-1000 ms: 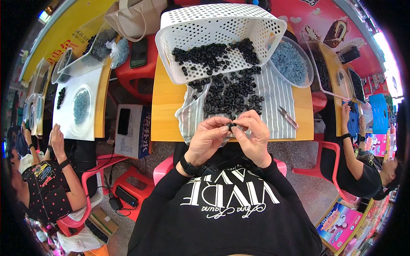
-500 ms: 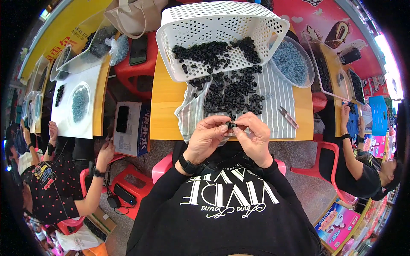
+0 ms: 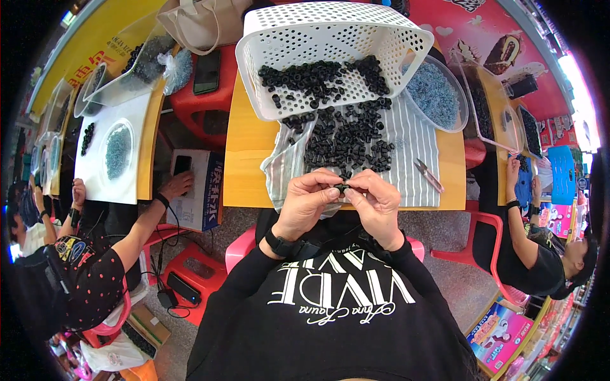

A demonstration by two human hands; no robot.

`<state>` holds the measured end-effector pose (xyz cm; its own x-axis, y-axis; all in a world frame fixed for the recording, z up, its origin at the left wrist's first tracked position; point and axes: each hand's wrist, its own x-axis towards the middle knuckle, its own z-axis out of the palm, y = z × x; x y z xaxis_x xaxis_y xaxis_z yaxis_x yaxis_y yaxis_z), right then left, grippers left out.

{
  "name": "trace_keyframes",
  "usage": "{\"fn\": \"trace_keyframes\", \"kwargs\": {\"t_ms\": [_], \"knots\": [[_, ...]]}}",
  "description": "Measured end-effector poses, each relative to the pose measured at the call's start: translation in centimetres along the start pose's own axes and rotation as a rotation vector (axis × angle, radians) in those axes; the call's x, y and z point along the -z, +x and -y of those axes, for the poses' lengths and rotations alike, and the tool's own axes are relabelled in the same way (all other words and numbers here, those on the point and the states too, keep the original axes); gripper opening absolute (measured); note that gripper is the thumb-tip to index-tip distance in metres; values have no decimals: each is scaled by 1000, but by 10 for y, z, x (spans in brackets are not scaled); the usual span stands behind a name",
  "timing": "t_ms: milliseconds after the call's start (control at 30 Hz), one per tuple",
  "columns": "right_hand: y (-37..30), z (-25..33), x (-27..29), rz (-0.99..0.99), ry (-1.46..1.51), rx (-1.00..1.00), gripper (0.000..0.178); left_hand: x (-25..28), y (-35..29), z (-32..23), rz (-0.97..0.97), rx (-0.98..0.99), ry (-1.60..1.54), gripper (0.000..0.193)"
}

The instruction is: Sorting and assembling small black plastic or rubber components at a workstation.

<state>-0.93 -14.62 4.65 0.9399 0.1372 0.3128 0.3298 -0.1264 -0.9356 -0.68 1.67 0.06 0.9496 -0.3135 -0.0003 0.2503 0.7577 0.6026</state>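
Observation:
Between the fingertips of both hands, just past the table's near edge, is a small black ring-like part. My left hand pinches it from one side, and my right hand pinches it from the other. Finer detail of the part is hidden by the fingers. Right beyond the fingertips, a loose heap of similar small black parts lies on a grey-and-white striped cloth. More of them fill the floor of a white perforated basket tipped toward me.
Small snips lie on the cloth to the right. A clear round tub of bluish translucent pieces stands at the basket's right. The wooden table shows at left. Co-workers sit on both sides, with a red stool at lower left.
My hands stay nearly in place, still pinching the black part. The left co-worker's arm has reached forward to the phone on the box. My view has shifted slightly.

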Motion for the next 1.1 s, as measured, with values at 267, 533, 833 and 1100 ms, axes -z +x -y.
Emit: {"fn": "trace_keyframes", "kwargs": {"t_ms": [267, 533, 833, 1100], "knots": [[-6, -6, -4, 2, 134, -88, 14, 1, 0, 0, 36, -14, -29, 18], [-5, -14, -4, 12, 149, 29, 16, 1, 0, -1, 32, -1, -50, 17], [1, -5, 1, 80, -184, 236, 14, 3, -2, 0, 10, 16, -55, 18], [7, -1, 4, 122, -421, 426, 19, 3, -2, 1, 8, 11, -65, 17]]}}
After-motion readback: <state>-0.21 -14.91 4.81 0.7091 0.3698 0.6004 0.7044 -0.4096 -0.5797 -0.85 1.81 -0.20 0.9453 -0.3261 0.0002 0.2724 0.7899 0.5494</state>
